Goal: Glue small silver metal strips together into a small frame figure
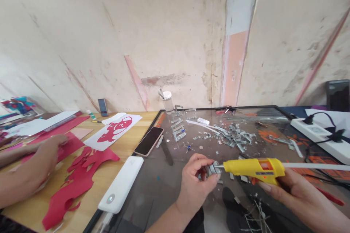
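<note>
Our left hand [195,180] pinches a small grey piece [213,169] above the near side of the dark tabletop [154,189]; our right hand [298,194] grips the yellow glue gun [253,168], nozzle at the piece. We'd judge the piece light, stiff, best held by its edges.

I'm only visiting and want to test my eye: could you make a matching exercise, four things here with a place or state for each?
1. Glue gun
2. Small grey piece
3. Power strip
4. Jar

A. Upright near the wall
B. Pinched in the left hand
C. White, with black plugs in it
D. Yellow, in the right hand

Pairs: 1-D, 2-B, 3-C, 4-A
</note>
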`<action>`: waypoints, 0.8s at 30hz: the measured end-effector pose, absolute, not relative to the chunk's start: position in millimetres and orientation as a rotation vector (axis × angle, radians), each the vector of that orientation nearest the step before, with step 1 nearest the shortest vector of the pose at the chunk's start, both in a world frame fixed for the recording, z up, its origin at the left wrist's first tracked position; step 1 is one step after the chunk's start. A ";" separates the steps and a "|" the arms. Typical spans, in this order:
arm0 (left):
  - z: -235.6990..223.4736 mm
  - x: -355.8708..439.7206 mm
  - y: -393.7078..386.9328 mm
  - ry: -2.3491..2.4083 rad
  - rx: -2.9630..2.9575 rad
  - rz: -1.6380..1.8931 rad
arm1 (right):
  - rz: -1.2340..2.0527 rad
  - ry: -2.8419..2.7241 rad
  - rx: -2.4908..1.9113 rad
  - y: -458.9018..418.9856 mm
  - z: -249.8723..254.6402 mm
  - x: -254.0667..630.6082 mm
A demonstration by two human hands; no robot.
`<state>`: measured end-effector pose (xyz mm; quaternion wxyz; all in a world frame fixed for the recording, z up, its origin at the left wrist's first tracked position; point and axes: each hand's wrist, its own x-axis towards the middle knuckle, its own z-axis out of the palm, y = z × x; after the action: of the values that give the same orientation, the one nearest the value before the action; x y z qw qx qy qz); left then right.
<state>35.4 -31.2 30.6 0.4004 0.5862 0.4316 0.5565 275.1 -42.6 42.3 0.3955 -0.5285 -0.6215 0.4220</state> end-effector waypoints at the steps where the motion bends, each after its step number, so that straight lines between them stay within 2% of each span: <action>1: 29.8 35.4 -30.8 1.070 1.472 1.405 | 1.069 -1.566 -1.350 -42.1 42.8 275.0; 13: 17.3 37.0 -24.7 0.825 0.951 1.369 | 1.308 -1.234 -1.235 -41.6 38.1 253.2; 24: 22.4 41.4 -22.5 0.755 0.647 1.336 | 1.438 -1.271 -1.252 -42.2 44.5 248.9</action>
<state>41.4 -22.5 22.4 0.6731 0.2873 0.3352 0.5933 248.9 -42.2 44.5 0.4123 -0.4978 -0.5051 0.5718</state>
